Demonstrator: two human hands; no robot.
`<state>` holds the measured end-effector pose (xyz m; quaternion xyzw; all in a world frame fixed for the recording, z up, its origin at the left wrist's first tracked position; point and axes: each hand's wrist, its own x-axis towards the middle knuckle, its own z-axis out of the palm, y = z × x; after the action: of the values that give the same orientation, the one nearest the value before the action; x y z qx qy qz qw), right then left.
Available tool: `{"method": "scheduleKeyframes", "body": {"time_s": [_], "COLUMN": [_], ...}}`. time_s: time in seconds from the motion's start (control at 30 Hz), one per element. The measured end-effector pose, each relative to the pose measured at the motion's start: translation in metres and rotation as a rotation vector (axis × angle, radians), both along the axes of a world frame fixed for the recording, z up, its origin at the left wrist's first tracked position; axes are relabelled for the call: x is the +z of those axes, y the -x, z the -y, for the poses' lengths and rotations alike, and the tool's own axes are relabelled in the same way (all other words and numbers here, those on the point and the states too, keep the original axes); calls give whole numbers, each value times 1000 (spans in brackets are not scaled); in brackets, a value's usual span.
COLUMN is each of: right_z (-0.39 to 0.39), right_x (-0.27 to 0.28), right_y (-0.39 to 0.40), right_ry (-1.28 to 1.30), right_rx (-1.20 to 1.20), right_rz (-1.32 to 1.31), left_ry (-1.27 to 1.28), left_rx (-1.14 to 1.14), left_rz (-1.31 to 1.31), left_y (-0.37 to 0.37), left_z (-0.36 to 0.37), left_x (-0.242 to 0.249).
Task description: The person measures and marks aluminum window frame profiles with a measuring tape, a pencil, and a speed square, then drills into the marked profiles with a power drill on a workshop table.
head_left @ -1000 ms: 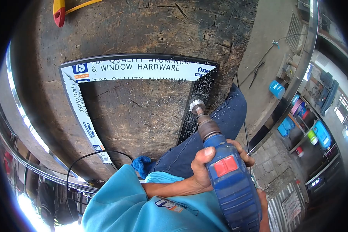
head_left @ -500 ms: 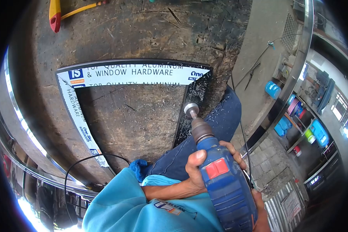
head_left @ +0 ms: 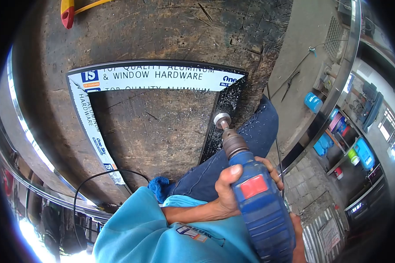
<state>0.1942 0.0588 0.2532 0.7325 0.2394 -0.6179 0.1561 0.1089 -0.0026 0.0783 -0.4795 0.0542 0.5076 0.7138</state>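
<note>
A blue power drill (head_left: pixel 261 206) with a red panel on its body points away from me, a round hole saw (head_left: pixel 222 120) in its chuck. My left hand (head_left: pixel 228 186) wraps round the front of the drill body. Mostly hidden behind the drill, my right hand (head_left: pixel 298 239) grips its rear part. The hole saw is against the black right-hand bar (head_left: pixel 215 131) of an aluminum frame, among pale metal shavings. White printed film covers the frame's top bar (head_left: pixel 158 79) and left bar (head_left: pixel 90 125). My knee in blue jeans (head_left: pixel 250 131) rests over the black bar.
The frame lies on a worn wooden bench (head_left: pixel 149 127). A yellow and red tool (head_left: pixel 67 15) sits at the far left. Black cable (head_left: pixel 78 197) loops at lower left; another runs beside my knee. Shelves with blue containers (head_left: pixel 364 153) stand at right.
The view has shifted slightly, so the frame and drill appear a little further right. Both hands keep their hold on the drill, and the hole saw stays at the black bar.
</note>
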Motion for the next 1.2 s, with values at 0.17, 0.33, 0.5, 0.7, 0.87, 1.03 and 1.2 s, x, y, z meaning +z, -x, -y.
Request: {"method": "scheduleKeyframes", "body": {"time_s": [0.17,0.33,0.5,0.7,0.87,1.03,1.2], "right_z": [-5,10,8,28,84,159,238], "right_x": [-18,-18,7,38,49,39,26], "right_y": [12,19,12,-2,-19,-69,-105], "right_ry": [16,24,14,-230,-535,-775,-838], "right_rx": [-269,-579,-404,267,94,172,103], "right_rz": [101,237,169,-104,-86,-152,-140], "left_ry": [12,0,-47,-99,-206,-536,-782], "left_rx": [21,13,-41,-28,-168,-209,-324], "left_rz": [-11,7,-72,-95,-161,-298,-486], "left_y": [1,-1,-3,-2,-8,-14,-23], "left_z": [-5,-3,3,5,14,18,34], "left_x": [-4,-2,-3,12,36,67,90]}}
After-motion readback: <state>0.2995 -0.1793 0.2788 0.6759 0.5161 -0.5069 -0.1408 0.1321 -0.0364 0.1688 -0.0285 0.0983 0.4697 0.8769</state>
